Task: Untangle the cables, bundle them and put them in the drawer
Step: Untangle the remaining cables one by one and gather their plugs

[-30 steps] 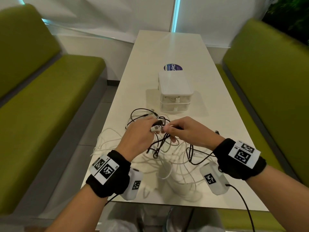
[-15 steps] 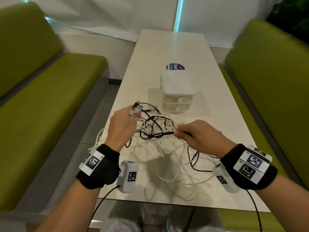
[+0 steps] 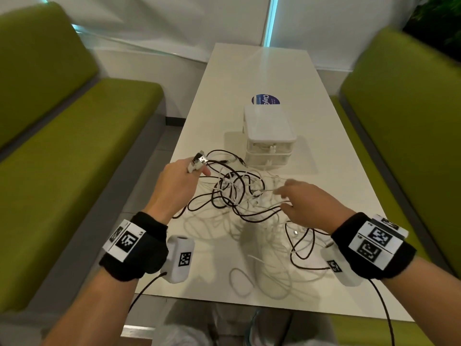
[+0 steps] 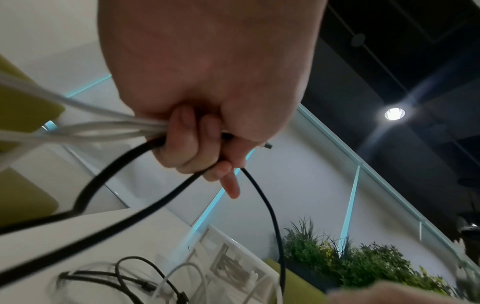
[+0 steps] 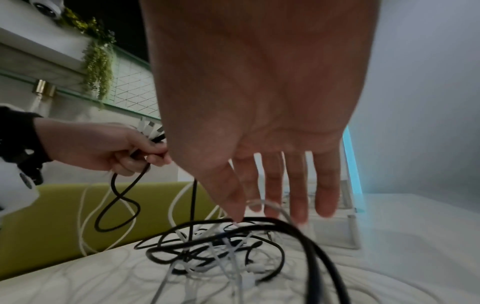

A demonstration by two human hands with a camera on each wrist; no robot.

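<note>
A tangle of black and white cables (image 3: pixel 234 193) lies on the white table (image 3: pixel 262 71), lifted at its left side. My left hand (image 3: pixel 174 186) grips several cable ends, white and black, with plugs (image 3: pixel 199 159) sticking out above the fist; the left wrist view shows the fingers (image 4: pixel 192 144) curled round the white cables (image 4: pixel 85 127) and a black cable (image 4: pixel 103 179). My right hand (image 3: pixel 306 203) hovers over the right side of the tangle, fingers (image 5: pixel 296 185) straight and spread above a black cable (image 5: pixel 233 228), holding nothing. A small white two-drawer box (image 3: pixel 269 138) stands behind the cables, both drawers closed.
Green benches run along both sides, the left bench (image 3: pixel 62 158) and the right bench (image 3: pixel 411 121). A blue round sticker (image 3: pixel 265 99) sits on the table behind the drawer box. More loose white cable loops (image 3: pixel 249 278) lie near the table's front edge.
My right hand has let go of the black cable it was pinching and opened its fingers. My left hand still holds the cable ends at the left, and the tangle has slackened.
</note>
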